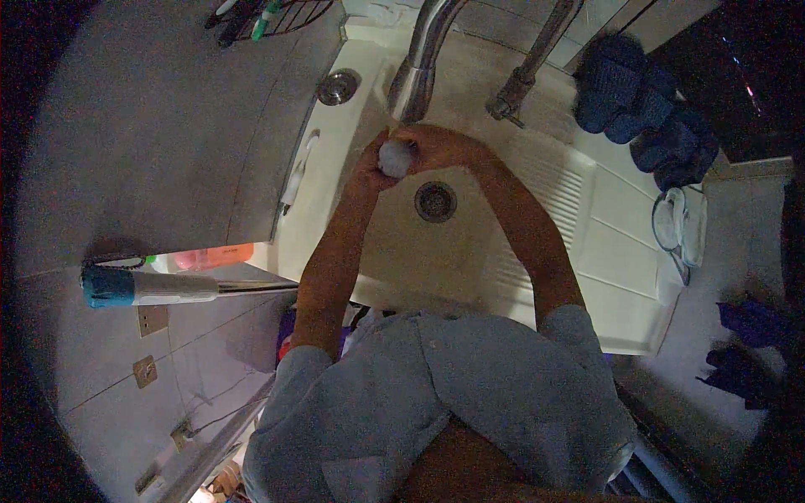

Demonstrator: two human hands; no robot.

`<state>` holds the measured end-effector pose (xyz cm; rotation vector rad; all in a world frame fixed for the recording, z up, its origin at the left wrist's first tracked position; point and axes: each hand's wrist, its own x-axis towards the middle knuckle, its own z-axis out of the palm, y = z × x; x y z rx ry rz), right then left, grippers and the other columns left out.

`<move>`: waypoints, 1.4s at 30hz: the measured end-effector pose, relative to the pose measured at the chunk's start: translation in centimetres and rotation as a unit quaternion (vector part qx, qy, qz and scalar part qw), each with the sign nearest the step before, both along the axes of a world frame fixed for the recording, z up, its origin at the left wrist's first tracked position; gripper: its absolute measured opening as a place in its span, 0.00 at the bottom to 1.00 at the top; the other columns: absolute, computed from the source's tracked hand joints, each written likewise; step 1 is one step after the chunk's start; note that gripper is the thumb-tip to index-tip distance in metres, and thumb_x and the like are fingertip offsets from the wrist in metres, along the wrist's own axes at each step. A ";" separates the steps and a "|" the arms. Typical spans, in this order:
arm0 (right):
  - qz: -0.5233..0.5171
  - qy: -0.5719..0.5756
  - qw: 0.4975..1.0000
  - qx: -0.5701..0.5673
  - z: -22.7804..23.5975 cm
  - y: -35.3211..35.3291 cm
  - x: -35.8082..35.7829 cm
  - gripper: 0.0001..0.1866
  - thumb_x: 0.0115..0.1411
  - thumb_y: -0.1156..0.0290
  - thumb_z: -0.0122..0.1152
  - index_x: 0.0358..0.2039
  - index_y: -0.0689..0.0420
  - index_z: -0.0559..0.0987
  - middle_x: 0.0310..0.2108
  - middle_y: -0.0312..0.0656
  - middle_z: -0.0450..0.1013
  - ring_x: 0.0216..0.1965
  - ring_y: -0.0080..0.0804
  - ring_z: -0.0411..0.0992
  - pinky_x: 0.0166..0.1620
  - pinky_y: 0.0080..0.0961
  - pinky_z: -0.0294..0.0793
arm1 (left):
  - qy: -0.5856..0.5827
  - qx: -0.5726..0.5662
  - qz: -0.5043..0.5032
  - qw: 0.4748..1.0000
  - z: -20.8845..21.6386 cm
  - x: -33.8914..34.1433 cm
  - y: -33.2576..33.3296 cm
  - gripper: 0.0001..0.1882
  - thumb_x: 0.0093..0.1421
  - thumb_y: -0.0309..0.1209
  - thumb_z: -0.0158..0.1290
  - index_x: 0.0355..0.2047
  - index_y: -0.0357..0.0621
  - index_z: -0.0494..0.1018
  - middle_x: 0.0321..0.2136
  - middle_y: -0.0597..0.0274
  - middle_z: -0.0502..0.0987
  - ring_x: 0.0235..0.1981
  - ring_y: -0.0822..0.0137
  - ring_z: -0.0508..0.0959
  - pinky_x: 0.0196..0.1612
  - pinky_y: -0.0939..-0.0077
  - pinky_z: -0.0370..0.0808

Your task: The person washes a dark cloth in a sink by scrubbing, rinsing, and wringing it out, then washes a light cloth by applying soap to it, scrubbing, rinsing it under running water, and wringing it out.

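Observation:
Over the upper left of the cream sink basin [394, 251], both hands are together around a small pale, rounded thing [397, 159]. Its kind is too blurred to make out. My left hand [373, 168] cups it from the left, fingers curled about its side. From the upper right my right hand [429, 146] closes against it, with some fingertips hidden behind. Just above the hands hangs the mouth of a metal faucet [412, 88]. The round drain [436, 202] lies below and to the right of them.
A second tap [507, 105] stands right of the faucet, above a ridged washboard [553, 210]. Dark blue slippers [616, 92] line the sink's upper right edge. A slim white tool [296, 176] lies on the left ledge. A blue-capped pole [180, 289] juts in from the left.

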<state>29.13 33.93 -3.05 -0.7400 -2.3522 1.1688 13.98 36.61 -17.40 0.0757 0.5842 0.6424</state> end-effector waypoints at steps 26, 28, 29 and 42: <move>-0.602 0.243 0.735 -0.198 -7.8 -3.0 12.4 0.18 0.51 0.58 0.40 0.10 0.54 0.59 0.11 0.32 0.56 0.13 0.20 0.53 0.18 0.20 0.53 | -0.021 0.122 -0.090 0.988 7.5 3.0 -1.1 0.14 0.43 0.26 0.47 0.33 0.39 0.60 0.30 0.53 0.65 0.32 0.61 0.67 0.33 0.69 0.69; -0.610 0.185 0.749 -0.180 -7.9 -2.7 12.8 0.19 0.51 0.58 0.40 0.09 0.54 0.59 0.10 0.32 0.56 0.13 0.20 0.52 0.18 0.20 0.51 | 0.023 0.098 -0.072 0.992 8.7 3.3 -2.5 0.15 0.43 0.26 0.47 0.33 0.39 0.60 0.30 0.53 0.65 0.33 0.61 0.67 0.33 0.69 0.68; -0.601 0.195 0.757 -0.166 -7.3 -2.7 12.8 0.18 0.51 0.57 0.40 0.10 0.54 0.60 0.11 0.33 0.57 0.13 0.20 0.53 0.18 0.19 0.52 | -0.010 0.082 -0.055 0.995 9.7 3.5 -3.3 0.15 0.43 0.26 0.47 0.33 0.39 0.59 0.30 0.52 0.65 0.33 0.60 0.67 0.33 0.68 0.68; -0.068 0.712 0.502 -0.486 -6.1 -7.1 -2.4 0.12 0.50 0.62 0.42 0.30 0.56 0.66 0.25 0.37 0.63 0.29 0.27 0.63 0.29 0.24 0.65 | -0.369 0.038 0.257 0.892 12.4 9.1 -11.5 0.15 0.47 0.30 0.42 0.37 0.48 0.57 0.35 0.56 0.60 0.31 0.69 0.64 0.21 0.83 0.66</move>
